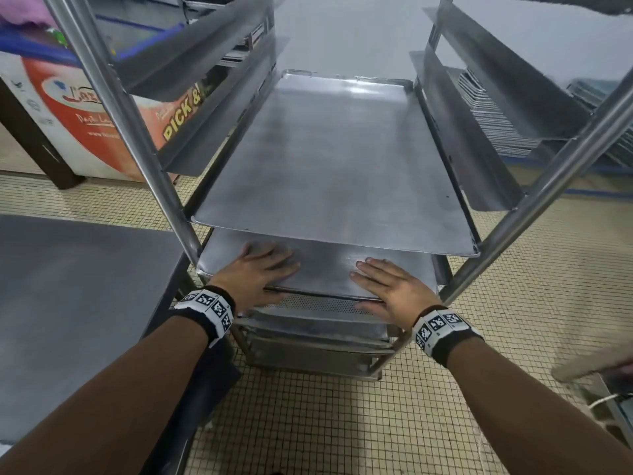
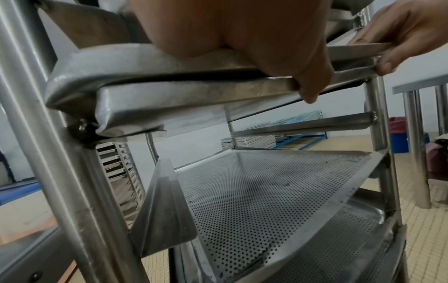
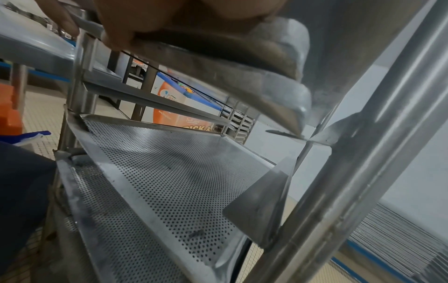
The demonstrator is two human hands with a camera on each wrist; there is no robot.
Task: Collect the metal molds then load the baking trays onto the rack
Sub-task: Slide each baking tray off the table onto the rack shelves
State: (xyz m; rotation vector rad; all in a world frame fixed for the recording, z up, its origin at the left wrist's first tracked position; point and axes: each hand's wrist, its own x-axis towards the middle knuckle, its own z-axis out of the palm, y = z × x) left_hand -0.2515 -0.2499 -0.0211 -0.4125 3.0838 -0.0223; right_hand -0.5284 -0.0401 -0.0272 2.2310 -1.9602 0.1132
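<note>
A plain metal baking tray sits low in the steel rack, its front edge sticking out toward me. My left hand lies on its left front part, fingers flat on top, thumb down over the front rim. My right hand holds the right front the same way; in the left wrist view its thumb pinches under the edge. One level up rests another plain tray. Just below is a perforated tray, with more trays under it. No metal molds are visible.
A steel table stands close on my left. Behind the rack are a chest freezer with an orange label and, on the right, stacked trays. Angled rack rails flank the upper levels. The floor is small beige tiles.
</note>
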